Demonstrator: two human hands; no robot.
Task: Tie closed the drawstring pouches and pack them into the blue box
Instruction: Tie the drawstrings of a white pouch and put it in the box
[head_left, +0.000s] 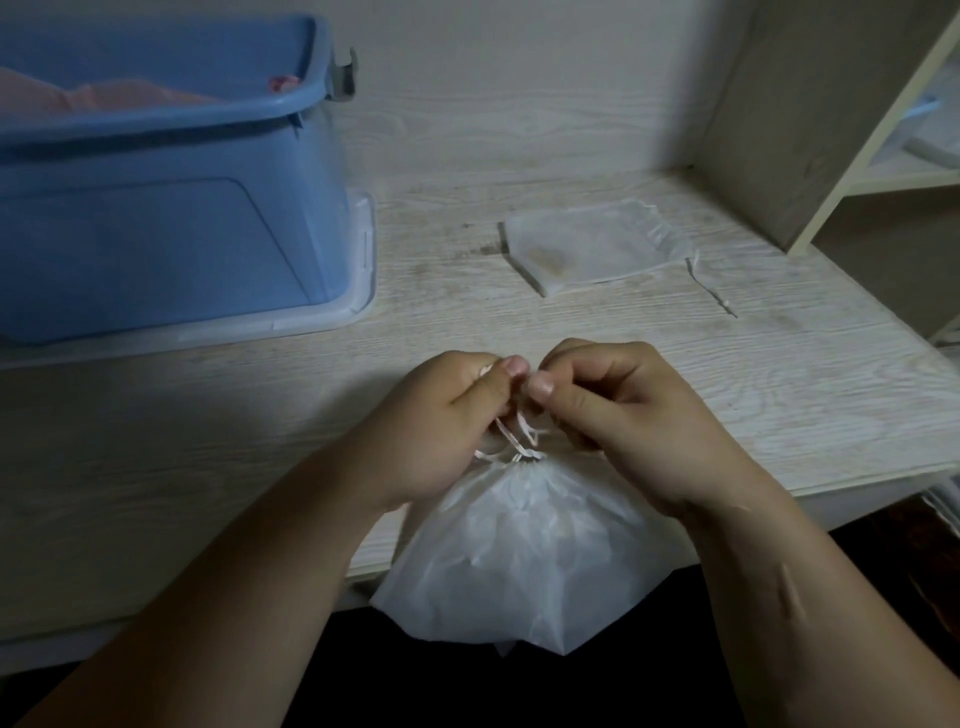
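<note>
Left hand (441, 415), right hand (628, 415) pinch drawstring (511, 441), seemingly looped, on white pouch (519, 561).

1. Dim, bluish, grainy light; the white pouch (519, 551) is the brightest area.
2. Broad soft shadow darkens the desk (649, 332) at left.
3. Wide-angle bending curves the edges; far corners look soft.

Both hands pinching drawstring (511, 441) above gathered white pouch (524, 561), blue box (171, 156) left
</note>
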